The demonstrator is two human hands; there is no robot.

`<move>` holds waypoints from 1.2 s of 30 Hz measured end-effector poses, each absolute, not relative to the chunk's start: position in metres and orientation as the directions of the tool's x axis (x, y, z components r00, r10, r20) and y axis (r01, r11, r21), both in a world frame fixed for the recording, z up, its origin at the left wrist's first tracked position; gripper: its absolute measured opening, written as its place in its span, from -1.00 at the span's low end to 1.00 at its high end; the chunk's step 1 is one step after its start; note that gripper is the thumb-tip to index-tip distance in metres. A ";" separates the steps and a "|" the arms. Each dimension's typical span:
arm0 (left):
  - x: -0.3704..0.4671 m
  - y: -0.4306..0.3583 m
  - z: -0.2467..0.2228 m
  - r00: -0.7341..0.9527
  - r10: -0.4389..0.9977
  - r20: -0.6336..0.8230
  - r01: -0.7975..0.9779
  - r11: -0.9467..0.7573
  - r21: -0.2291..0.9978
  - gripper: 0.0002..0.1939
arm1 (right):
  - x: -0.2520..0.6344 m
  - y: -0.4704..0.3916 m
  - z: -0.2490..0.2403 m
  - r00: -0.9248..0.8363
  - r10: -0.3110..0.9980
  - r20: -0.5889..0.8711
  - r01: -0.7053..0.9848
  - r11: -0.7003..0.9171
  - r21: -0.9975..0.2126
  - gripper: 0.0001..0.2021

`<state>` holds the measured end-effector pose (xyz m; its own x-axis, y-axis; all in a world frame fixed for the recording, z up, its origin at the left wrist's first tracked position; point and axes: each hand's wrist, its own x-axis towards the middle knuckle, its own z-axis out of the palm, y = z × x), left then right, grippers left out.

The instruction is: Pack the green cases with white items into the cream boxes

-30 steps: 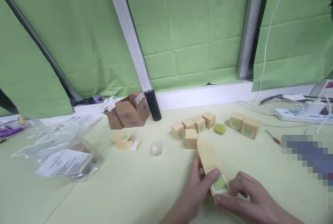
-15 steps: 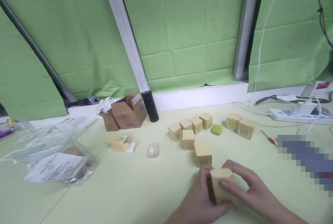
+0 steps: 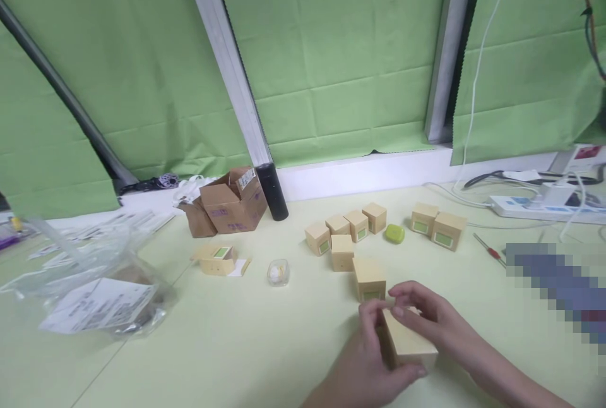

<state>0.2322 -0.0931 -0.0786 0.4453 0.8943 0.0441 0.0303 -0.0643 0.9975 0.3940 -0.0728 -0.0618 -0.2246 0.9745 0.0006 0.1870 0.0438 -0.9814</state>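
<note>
1. Right of center, held between thumb and fingers of the left hand (image 3: 365,354): a tan box (image 3: 411,335).
2. At its far end: the right hand (image 3: 430,314), with thumb against the edge and fingers loosely bent; cannot tell if pinching.
3. Just beyond: another box (image 3: 369,272), with a green label (image 3: 372,295) on the near side.
4. Farther back on the table (image 3: 237,345): five small boxes (image 3: 343,247) close together, beside a green case (image 3: 394,234).

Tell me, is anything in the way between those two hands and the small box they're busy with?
Nothing visible: the left hand grips the held box, and the right hand is at its far edge. A second box stands just beyond, not between.
</note>
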 end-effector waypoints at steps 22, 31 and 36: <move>0.109 -0.022 -0.050 -0.174 0.941 0.289 0.749 -0.064 0.659 -0.36 | 0.404 0.071 -0.087 -0.065 0.953 0.295 0.748 0.242 -0.618 -0.79; 0.086 -0.023 -0.030 -0.232 0.933 0.276 0.674 -0.051 0.737 -0.52 | 0.415 0.009 -0.072 -0.020 0.985 0.172 0.272 0.171 -0.947 -0.53; 0.163 -0.056 0.010 0.073 0.950 0.305 0.563 -0.291 0.774 -0.47 | 0.410 -0.032 -0.071 -0.155 0.970 -0.188 -0.640 -0.244 -0.728 -0.70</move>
